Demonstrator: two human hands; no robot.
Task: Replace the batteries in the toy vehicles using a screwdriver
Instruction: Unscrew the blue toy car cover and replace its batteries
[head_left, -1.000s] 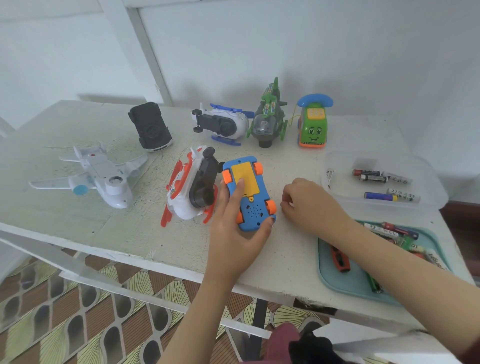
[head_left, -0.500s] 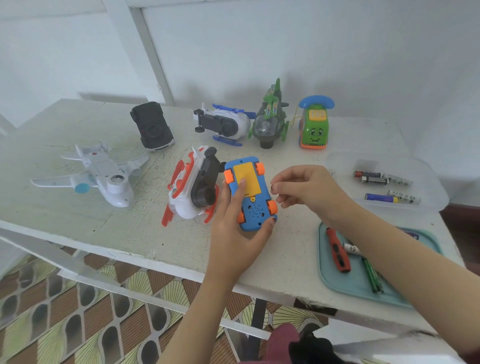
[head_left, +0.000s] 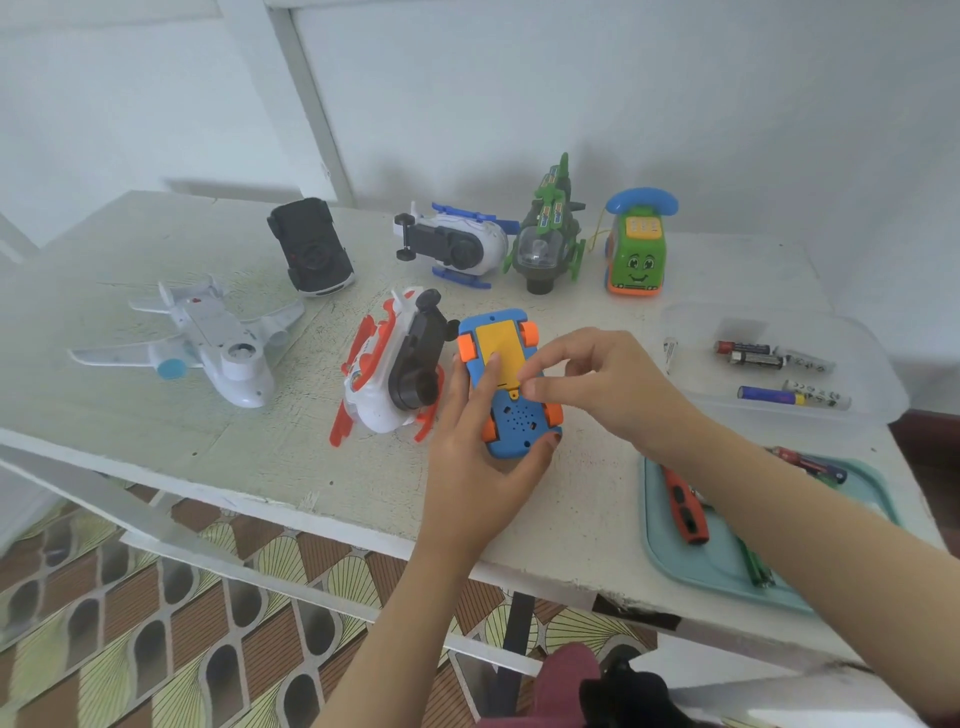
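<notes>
Pinched fingertips of the right hand had moved across to the edge of the yellow battery cover; anything between them was too small to tell. The left hand gripped the upturned blue toy car on the table, forefinger pressing the cover.

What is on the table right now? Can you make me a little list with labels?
Toy being fixed: blue car, upside down
Left hand: holds the blue car, one finger on its yellow cover
Right hand: fingertips pinched above the cover
Screwdriver: lying in the tray
Batteries: in the clear box
</notes>
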